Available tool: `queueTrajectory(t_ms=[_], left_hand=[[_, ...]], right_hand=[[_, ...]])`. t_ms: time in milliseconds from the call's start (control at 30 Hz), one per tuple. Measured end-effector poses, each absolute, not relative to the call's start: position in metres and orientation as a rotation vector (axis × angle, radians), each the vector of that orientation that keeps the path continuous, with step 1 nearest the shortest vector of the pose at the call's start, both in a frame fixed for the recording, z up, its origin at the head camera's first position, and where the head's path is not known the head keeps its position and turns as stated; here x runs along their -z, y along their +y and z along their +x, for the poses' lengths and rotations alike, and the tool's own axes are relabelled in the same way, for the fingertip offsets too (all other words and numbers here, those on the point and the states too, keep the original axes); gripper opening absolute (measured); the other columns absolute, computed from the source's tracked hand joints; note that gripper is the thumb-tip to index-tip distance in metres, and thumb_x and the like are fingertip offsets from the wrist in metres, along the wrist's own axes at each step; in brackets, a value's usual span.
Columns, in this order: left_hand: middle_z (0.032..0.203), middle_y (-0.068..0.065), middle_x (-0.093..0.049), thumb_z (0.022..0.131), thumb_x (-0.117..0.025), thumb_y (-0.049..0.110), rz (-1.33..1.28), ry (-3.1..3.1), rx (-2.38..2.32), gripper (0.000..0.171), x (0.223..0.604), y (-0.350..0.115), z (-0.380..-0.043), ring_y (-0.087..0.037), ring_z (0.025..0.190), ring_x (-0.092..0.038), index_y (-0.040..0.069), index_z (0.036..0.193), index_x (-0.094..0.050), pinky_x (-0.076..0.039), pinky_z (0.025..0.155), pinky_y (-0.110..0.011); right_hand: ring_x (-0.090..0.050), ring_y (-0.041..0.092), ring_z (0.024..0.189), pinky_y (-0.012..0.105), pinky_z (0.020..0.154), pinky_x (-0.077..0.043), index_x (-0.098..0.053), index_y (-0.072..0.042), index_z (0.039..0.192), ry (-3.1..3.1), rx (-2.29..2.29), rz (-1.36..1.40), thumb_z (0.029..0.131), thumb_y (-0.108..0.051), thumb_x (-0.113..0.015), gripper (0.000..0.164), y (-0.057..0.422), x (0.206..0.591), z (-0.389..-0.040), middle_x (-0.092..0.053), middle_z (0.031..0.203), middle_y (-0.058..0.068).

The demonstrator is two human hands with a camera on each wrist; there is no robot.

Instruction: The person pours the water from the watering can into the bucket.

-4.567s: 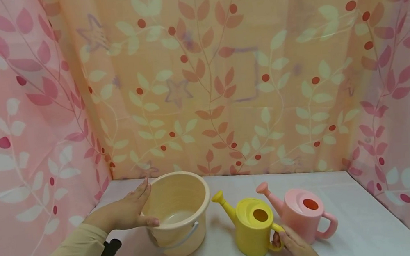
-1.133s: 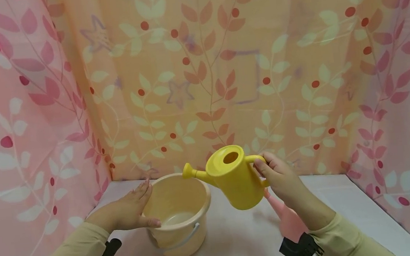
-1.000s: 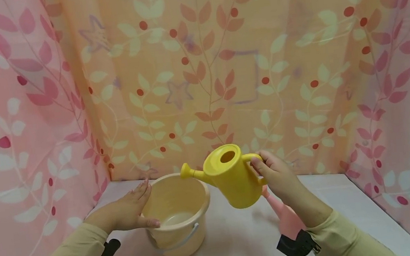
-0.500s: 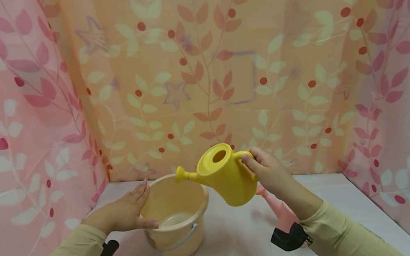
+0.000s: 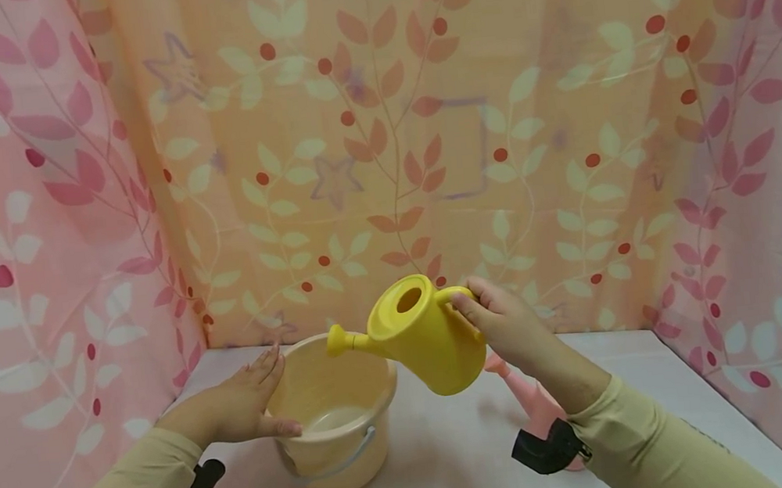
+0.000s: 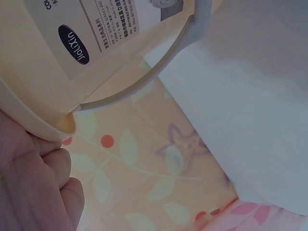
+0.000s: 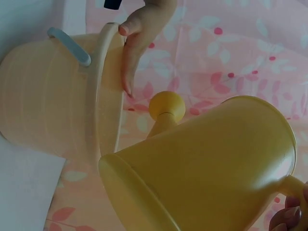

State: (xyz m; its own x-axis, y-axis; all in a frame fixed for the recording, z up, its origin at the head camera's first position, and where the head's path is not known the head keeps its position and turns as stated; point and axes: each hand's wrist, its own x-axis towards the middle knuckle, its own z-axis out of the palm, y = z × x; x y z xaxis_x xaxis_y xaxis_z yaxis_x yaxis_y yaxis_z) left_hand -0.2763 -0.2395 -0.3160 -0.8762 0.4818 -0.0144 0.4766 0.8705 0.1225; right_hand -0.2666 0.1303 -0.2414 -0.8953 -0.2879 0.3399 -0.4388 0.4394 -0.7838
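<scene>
A cream bucket (image 5: 345, 464) with a grey-blue bail handle stands upright on the white table. My left hand (image 5: 237, 404) rests on its left rim, fingers straight and thumb along the near edge; the left wrist view shows part of this hand below the rim. Above the table, my right hand (image 5: 505, 323) grips the handle of a yellow watering can (image 5: 437, 353). The can tilts left, its round rose (image 7: 167, 106) above the bucket's opening. No water shows at the spout. Behind my right wrist, a pink watering can (image 5: 528, 400) is partly hidden.
Leaf-patterned cloth (image 5: 439, 153) hangs behind the table (image 5: 660, 399) and along both sides. A printed label (image 6: 86, 33) is on the bucket's outer wall. Black wrist mounts (image 5: 548, 449) sit on both forearms.
My right hand took the yellow watering can by its handle, lifted it from the table and moved it left, tilting it further over the bucket. My left hand has stayed on the rim.
</scene>
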Motion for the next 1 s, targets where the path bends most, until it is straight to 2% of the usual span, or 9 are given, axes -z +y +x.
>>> queueTrajectory(t_ms=[433,1000], left_hand=[[0.147,-0.03,-0.008,0.07,-0.05,0.075,0.763,2.988,-0.194,0.116,0.315,-0.2402,-0.2761,-0.043,0.135,-0.01,-0.013,0.139,-0.018,-0.015,0.105,-0.059],[0.147,-0.031,-0.009,0.071,-0.051,0.074,0.775,2.993,-0.196,0.115,0.3137,-0.2387,-0.2751,-0.044,0.135,-0.012,-0.013,0.139,-0.02,-0.016,0.104,-0.059]], right_hand=[[-0.047,0.023,0.079,0.032,0.069,-0.04,-0.051,-0.005,0.087,-2.537,-1.416,0.682,0.095,-0.033,-0.048,0.029,0.1281,0.2401,-0.2676,-0.048,0.077,0.009],[-0.049,0.022,0.08,0.031,0.069,-0.043,-0.054,-0.009,0.094,-2.584,-1.353,0.679,0.094,-0.037,-0.049,0.029,0.1271,0.2366,-0.2662,-0.051,0.08,0.008]])
